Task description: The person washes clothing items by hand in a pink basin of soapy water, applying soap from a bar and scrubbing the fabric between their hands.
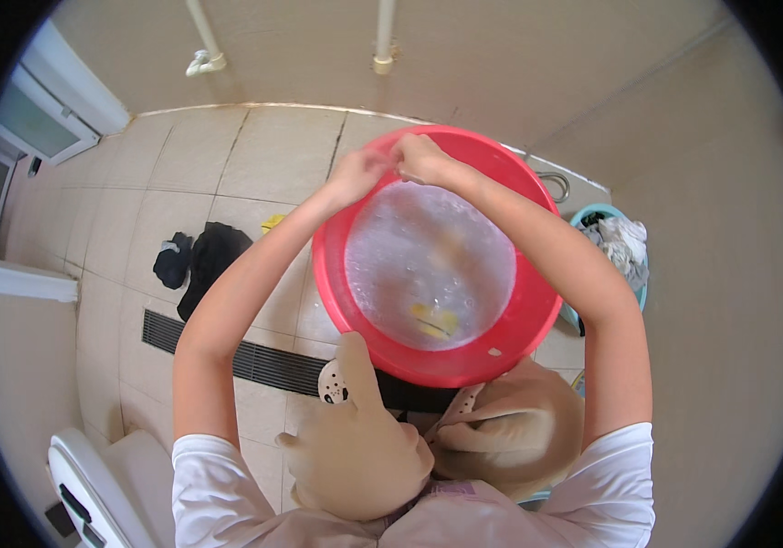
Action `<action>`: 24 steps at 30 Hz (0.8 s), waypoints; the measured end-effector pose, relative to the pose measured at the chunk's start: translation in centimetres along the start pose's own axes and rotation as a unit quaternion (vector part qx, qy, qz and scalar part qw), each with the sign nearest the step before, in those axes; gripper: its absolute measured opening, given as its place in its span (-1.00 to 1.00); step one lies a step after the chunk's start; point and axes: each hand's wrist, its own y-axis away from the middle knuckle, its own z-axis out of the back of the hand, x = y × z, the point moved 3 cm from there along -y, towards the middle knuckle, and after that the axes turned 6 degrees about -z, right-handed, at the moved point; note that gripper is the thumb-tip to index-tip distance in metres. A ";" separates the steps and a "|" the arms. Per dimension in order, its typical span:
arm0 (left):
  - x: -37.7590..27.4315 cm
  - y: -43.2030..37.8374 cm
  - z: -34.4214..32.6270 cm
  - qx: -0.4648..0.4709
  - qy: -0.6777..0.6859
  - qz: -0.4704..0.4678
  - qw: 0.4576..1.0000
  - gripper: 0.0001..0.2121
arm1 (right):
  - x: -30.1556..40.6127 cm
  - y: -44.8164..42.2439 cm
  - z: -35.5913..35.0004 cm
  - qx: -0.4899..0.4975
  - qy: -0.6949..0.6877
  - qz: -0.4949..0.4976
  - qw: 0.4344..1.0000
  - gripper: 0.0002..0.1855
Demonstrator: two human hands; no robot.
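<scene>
A large red plastic basin (pixel 336 294) stands on the tiled floor before me, holding cloudy, sudsy water (pixel 405 260). Something yellow (pixel 434 320) shows in the water near my side, its shape unclear. Both hands are close together over the basin's far left rim. My left hand (pixel 362 172) is blurred, its fingertips meeting the right hand. The fingers of my right hand (pixel 420 159) are curled. Whether either hand pinches anything is too unclear to see.
Black cloth items (pixel 210 264) and a yellow piece (pixel 272 222) lie left on the floor, beyond a dark drain grate (pixel 254 362). A light blue basin (pixel 643 294) with clothes (pixel 623 246) stands right. A metal hose (pixel 555 183) lies by the wall. A white appliance (pixel 100 479) is at lower left.
</scene>
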 end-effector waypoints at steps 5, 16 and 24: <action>-1.0 -1.3 -8.0 0.105 -0.017 0.037 0.994 -0.80 | -8.8 3.8 -1.5 0.004 -0.048 -0.022 0.999 -0.79; 5.7 9.0 -22.0 0.461 -0.128 -0.026 0.878 -0.69 | -17.8 15.4 -19.8 0.250 0.059 -0.059 0.965 -0.77; 7.5 9.3 -22.8 0.521 -0.053 0.050 0.851 -0.85 | -20.7 14.9 -21.4 0.292 -0.026 -0.073 0.953 -0.60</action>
